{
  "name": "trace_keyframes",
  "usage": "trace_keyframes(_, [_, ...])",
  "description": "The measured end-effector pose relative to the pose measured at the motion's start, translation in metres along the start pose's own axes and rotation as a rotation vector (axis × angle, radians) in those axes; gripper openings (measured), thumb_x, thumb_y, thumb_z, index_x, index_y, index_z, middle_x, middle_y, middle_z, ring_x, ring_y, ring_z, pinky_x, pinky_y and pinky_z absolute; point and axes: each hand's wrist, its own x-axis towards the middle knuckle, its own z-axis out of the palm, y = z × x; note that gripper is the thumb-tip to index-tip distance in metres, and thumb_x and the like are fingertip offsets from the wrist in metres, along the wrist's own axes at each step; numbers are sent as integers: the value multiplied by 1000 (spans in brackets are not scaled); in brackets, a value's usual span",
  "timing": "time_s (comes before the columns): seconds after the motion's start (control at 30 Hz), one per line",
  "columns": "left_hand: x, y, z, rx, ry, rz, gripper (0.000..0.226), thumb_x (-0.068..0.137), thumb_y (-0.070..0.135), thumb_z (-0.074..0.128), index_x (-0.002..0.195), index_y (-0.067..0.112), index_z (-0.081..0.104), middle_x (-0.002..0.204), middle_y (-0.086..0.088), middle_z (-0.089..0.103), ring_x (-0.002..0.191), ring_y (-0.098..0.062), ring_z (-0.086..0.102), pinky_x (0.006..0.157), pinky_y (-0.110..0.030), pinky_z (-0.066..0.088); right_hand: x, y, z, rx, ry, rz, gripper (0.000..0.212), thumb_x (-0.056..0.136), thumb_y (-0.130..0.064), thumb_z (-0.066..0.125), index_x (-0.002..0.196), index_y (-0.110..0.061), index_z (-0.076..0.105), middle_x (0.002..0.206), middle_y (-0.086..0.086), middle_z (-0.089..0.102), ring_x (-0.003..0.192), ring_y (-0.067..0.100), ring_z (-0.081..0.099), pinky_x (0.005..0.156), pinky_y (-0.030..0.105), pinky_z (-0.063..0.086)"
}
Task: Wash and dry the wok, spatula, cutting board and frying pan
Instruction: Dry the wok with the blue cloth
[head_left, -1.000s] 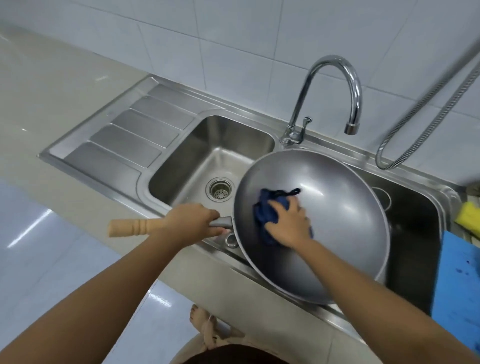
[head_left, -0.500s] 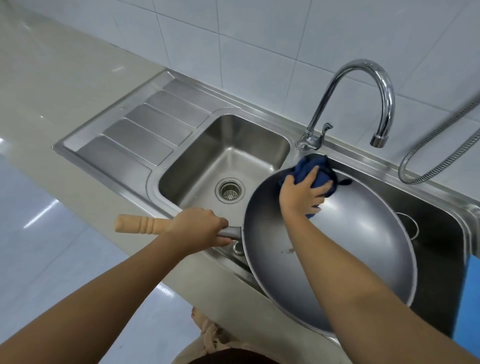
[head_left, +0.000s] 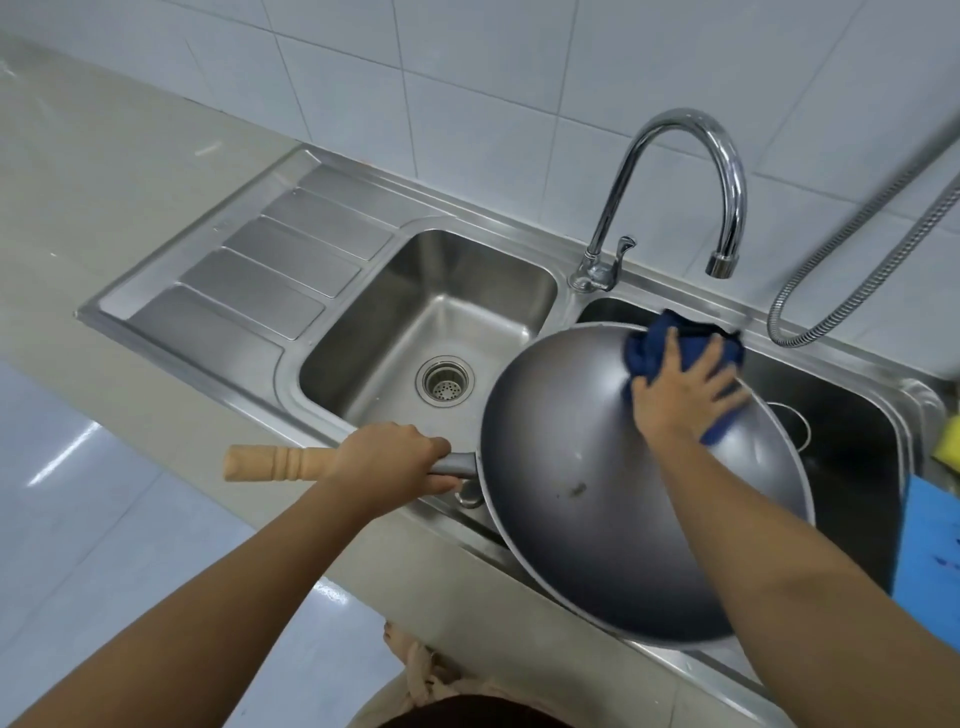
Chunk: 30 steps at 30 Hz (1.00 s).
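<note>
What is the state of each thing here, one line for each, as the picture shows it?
wok, tilted over the sink, small dark speck inside
blue cloth, pressed on the wok's far inner wall
tap, no water running
left hand, grips the wooden handle
right hand, presses the cloth, fingers spread

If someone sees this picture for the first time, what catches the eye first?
The big grey wok, held tilted over the sink, fills the middle-right. The right hand presses a blue cloth on its far rim; the left hand grips its wooden handle. A chrome faucet arches behind.
</note>
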Motion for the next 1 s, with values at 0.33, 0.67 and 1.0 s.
trace_keyframes(0.33, [15, 12, -21, -15, -38, 3, 51, 90, 67, 43, 110, 24, 61, 97, -2, 63, 92, -23, 60, 66, -31, 37, -123, -52, 8, 328, -507, -181, 74, 86, -78, 34, 150, -48, 16, 163, 2, -4, 143, 39, 16, 114, 54, 21])
trace_keyframes(0.67, [10, 13, -10, -92, -37, -34, 51, 88, 70, 44, 97, 23, 61, 77, 3, 51, 75, -21, 49, 67, -33, 42, -47, 52, 7, -163, -286, 39, 70, 94, -59, 42, 154, -40, 11, 161, 4, -20, 145, 41, 3, 110, 71, 9])
trace_keyframes(1.0, [8, 22, -6, -85, -67, -33, 51, 89, 69, 41, 103, 23, 59, 93, -1, 63, 82, -21, 57, 66, -31, 39, -159, -23, -19, 427, -719, -223, 69, 84, -80, 35, 139, -40, 44, 157, 3, 21, 138, 38, 26, 110, 50, 28])
